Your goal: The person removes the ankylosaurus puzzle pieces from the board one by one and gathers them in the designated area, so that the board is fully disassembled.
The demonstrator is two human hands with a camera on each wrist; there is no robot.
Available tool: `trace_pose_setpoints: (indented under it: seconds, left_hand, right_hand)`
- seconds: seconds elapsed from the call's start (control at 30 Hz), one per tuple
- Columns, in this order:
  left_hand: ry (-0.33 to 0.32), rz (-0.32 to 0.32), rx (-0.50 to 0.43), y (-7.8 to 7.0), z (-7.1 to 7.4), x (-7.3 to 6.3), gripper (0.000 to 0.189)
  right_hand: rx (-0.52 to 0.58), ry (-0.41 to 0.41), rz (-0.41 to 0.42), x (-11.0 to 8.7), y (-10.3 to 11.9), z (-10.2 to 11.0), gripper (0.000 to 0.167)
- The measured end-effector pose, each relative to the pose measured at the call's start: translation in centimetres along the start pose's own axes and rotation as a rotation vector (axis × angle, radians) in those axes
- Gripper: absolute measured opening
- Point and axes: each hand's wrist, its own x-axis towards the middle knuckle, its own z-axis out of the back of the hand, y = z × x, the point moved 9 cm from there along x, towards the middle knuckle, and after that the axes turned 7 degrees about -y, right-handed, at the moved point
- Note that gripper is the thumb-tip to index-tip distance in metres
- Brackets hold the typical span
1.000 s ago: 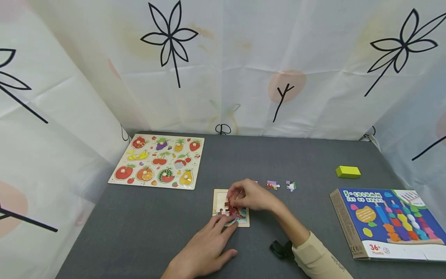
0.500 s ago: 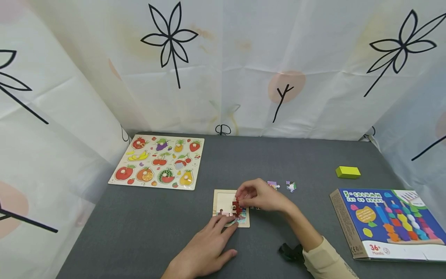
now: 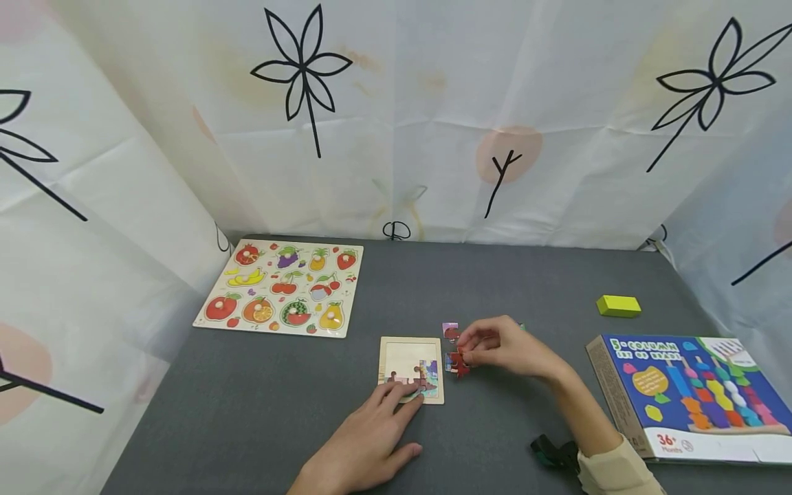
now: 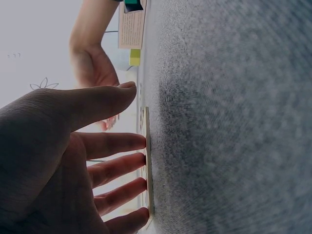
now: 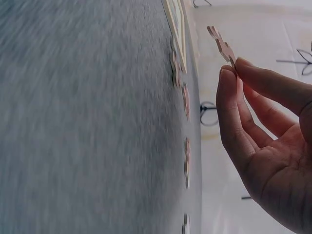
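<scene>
The right hand (image 3: 504,347) pinches a small red jigsaw piece (image 3: 458,362) between thumb and fingertips, just off the right edge of the puzzle tray (image 3: 411,347) and lifted clear of the grey tabletop (image 3: 260,412). In the right wrist view the piece (image 5: 222,45) shows edge-on, a thin flat tab sticking out past the fingers (image 5: 234,117), which curl narrowly around its near end.

The piece looks like thin card or wood: very light, stiff for its size, and probably easy to bend or chip at its knobs if squeezed across them. A hold on the flat faces near one end, as the pinch has it, seems the safest; it is too thin to grip by its edges. Its surface should not be slippery, though so small a piece could twist within a loose pinch.

It points away from the palm toward the tray, its flat faces seemingly tilted up from the tabletop rather than level with it. Its long axis seems to run out along the line of the fingers, though the outline is too small to read exactly.

The left hand (image 3: 371,440) lies open with straight fingers (image 4: 117,168) pressing on the tray's near edge, beside the few pieces already seated along the bottom row. Two loose pieces (image 3: 449,330) lie on the tabletop near the right hand.
</scene>
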Motion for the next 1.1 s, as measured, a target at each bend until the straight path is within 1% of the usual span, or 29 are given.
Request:
trace_pose_setpoints:
  seconds: [0.1, 0.23, 0.33, 0.47, 0.6, 0.73, 0.97, 1.1]
  left_hand:
    - [0.000, -0.003, 0.002, -0.1, 0.0, 0.0, 0.061]
    - [0.004, -0.002, -0.001, -0.1, 0.0, 0.0, 0.061]
    - [0.012, 0.004, -0.006, 0.0, -0.1, 0.0, 0.062]
    - [0.019, 0.010, -0.010, 0.1, -0.2, 0.0, 0.062]
    - [0.011, 0.005, -0.005, 0.0, -0.1, 0.0, 0.061]
    - [0.002, 0.000, -0.002, -0.1, -0.1, -0.1, 0.060]
    - [0.003, -0.001, -0.005, 0.0, -0.1, 0.0, 0.062]
    - [0.008, 0.002, -0.009, -0.1, -0.1, 0.0, 0.061]
  right_hand:
    - [0.003, -0.021, -0.010, -0.6, -0.3, 0.9, 0.021]
    - [-0.032, -0.060, -0.017, -0.9, -0.9, 2.0, 0.021]
    - [-0.061, -0.072, -0.025, -1.0, -1.4, 2.6, 0.021]
    - [-0.096, -0.063, -0.035, -1.0, -2.1, 2.9, 0.020]
    - [-0.122, -0.053, -0.036, -1.1, -2.6, 2.9, 0.020]
    - [-0.144, -0.048, -0.036, -1.2, -2.8, 3.0, 0.020]
    - [-0.182, -0.056, -0.061, -1.3, -2.9, 3.0, 0.019]
    - [-0.215, -0.066, -0.053, -1.4, -2.7, 3.1, 0.018]
